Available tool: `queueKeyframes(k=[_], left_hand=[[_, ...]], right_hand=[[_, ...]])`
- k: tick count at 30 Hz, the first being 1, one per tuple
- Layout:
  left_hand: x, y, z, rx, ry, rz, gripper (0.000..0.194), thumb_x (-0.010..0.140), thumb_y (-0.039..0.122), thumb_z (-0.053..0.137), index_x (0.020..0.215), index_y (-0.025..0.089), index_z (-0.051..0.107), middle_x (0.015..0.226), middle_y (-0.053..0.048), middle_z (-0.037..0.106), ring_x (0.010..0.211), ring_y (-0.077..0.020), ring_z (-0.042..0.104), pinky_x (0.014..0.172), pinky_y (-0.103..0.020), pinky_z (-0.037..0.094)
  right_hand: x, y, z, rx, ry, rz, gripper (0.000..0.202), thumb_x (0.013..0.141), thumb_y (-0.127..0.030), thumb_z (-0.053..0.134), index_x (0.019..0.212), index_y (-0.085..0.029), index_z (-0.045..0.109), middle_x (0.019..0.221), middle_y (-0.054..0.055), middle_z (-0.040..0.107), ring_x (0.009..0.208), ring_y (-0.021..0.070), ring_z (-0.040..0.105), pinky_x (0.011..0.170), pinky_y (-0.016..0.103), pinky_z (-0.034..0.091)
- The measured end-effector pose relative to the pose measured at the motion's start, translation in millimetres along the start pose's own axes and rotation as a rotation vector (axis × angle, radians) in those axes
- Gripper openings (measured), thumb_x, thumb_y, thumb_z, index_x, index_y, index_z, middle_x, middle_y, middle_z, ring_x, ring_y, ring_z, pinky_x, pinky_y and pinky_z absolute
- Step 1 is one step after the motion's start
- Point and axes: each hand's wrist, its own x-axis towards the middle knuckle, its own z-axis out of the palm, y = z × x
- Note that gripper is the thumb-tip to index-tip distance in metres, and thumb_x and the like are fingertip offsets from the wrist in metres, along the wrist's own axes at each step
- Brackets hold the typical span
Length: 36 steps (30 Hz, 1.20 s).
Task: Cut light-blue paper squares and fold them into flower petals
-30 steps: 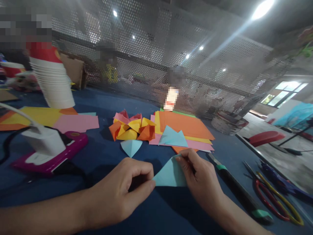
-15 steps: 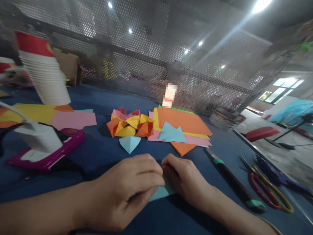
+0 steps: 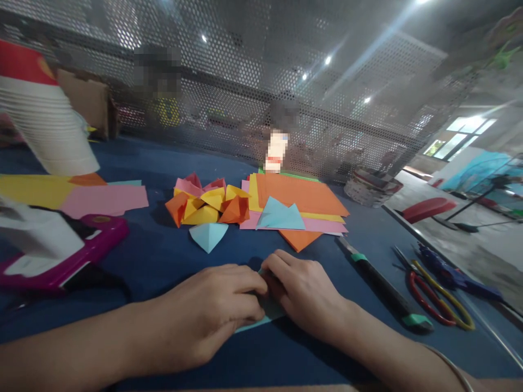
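Close together over the blue table, my left hand (image 3: 220,307) and my right hand (image 3: 306,291) both have their fingers closed on a light blue sheet of paper (image 3: 273,311). Most of the sheet is hidden under the fingers; only a lower strip and a bit between the hands show. Just beyond lies a folded light blue paper piece (image 3: 208,237), beside a cluster of folded pink, yellow and orange pieces (image 3: 204,204). Another folded light blue piece (image 3: 281,214) rests on a stack of coloured paper (image 3: 304,193), with an orange folded corner (image 3: 300,239) sticking out in front.
To the right lie a green-and-black craft knife (image 3: 384,286), red-and-yellow scissors (image 3: 439,296) and a dark blue glue gun (image 3: 453,275). On the left are a purple power strip (image 3: 110,234), coloured sheets (image 3: 106,200) and stacked paper cups (image 3: 53,125). A perforated metal screen (image 3: 229,92) stands behind.
The view has shifted, so the table things sit slightly further left. My left hand has flattened and lowered over the light blue paper, and its fingers are nearer my right hand.
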Motion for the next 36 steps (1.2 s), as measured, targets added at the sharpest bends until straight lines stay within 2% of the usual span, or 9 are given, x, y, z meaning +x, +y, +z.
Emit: queueKeyframes(k=[5,8,13,18,23,27,31,36], left_hand=[[-2,-7,3.8,0.05,0.031,0.003,0.016,0.085,0.011,0.053,0.092,0.02,0.064,0.115,-0.005,0.062,0.104,-0.022,0.057,0.09,-0.031,0.043],[0,-8,3.6,0.021,0.02,-0.019,0.013,0.084,0.011,0.056,0.09,0.022,0.061,0.117,-0.002,0.061,0.108,-0.021,0.055,0.094,-0.031,0.041],[2,-6,2.1,0.027,-0.005,-0.083,0.012,0.082,0.011,0.058,0.088,0.021,0.056,0.118,-0.003,0.06,0.106,-0.0226,0.056,0.089,-0.034,0.043],[-1,-8,6.1,0.076,0.002,-0.061,0.013,0.084,0.013,0.057,0.093,0.023,0.056,0.123,-0.003,0.06,0.117,-0.0249,0.052,0.1,-0.04,0.036],[-4,-11,9.1,0.091,-0.018,-0.065,0.024,0.086,0.019,0.056,0.109,0.027,0.054,0.128,-0.001,0.058,0.121,-0.0239,0.051,0.105,-0.044,0.035],[-5,-14,8.8,0.112,-0.021,-0.07,0.03,0.088,0.026,0.057,0.117,0.029,0.052,0.131,0.0,0.056,0.122,-0.0234,0.051,0.104,-0.043,0.038],[-3,-16,9.0,0.111,-0.028,-0.069,0.019,0.088,0.028,0.056,0.107,0.027,0.056,0.127,0.0,0.06,0.123,-0.0237,0.05,0.104,-0.042,0.04],[-4,-16,10.3,0.132,-0.013,-0.047,0.014,0.088,0.026,0.054,0.102,0.026,0.056,0.131,-0.001,0.057,0.121,-0.0247,0.052,0.101,-0.043,0.043]], right_hand=[[-3,6,0,0.055,0.029,0.044,0.013,0.092,-0.02,0.041,0.099,-0.02,0.052,0.095,0.003,0.06,0.077,0.0165,0.059,0.062,0.026,0.041],[-10,10,-1,0.167,0.048,0.04,0.023,0.088,-0.015,0.045,0.11,-0.021,0.048,0.102,0.004,0.058,0.086,0.0163,0.058,0.072,0.028,0.045],[-25,3,-2,0.25,0.075,0.066,0.041,0.082,-0.01,0.047,0.121,-0.021,0.043,0.11,0.006,0.055,0.104,0.0187,0.052,0.085,0.033,0.045],[-35,-9,2,0.29,0.132,0.192,0.05,0.079,-0.026,0.062,0.124,-0.021,0.041,0.121,0.007,0.051,0.112,0.0213,0.048,0.094,0.037,0.041],[-37,-10,4,0.271,0.139,0.268,0.061,0.076,-0.04,0.067,0.127,-0.02,0.038,0.124,0.009,0.049,0.116,0.0245,0.045,0.098,0.043,0.038],[-39,-3,0,0.253,0.116,0.332,0.061,0.074,-0.041,0.069,0.124,-0.019,0.042,0.121,0.009,0.05,0.114,0.0266,0.045,0.097,0.046,0.038],[-47,6,-4,0.247,0.125,0.367,0.052,0.077,-0.035,0.065,0.122,-0.02,0.043,0.124,0.01,0.049,0.114,0.0267,0.045,0.097,0.047,0.037],[-63,17,-4,0.256,0.132,0.363,0.046,0.084,-0.032,0.057,0.125,-0.021,0.039,0.126,0.01,0.047,0.113,0.0256,0.046,0.095,0.046,0.038]])
